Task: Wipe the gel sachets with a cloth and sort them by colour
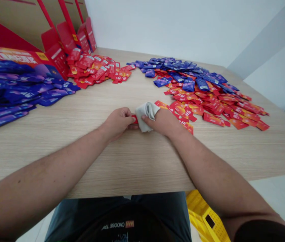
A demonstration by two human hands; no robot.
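In the middle of the table, my left hand (120, 122) pinches a small red packet (134, 119) between thumb and fingers. Most of that packet is hidden by a folded pale grey cloth (142, 112). My right hand (161, 119) is closed on the cloth, its thumb on top, pressing it against the packet. Just beyond the right hand lie loose red and orange packets (182, 109), which run into a wide pile with blue packets (188, 84) at its far side.
Stacked blue packets (26, 87) lie at the left, before a red printed box (13, 55). Another heap of red packets (94, 69) sits at the back left beside open red cartons (67, 37). A yellow plastic basket (205, 211) stands below the table's front edge (132, 195).
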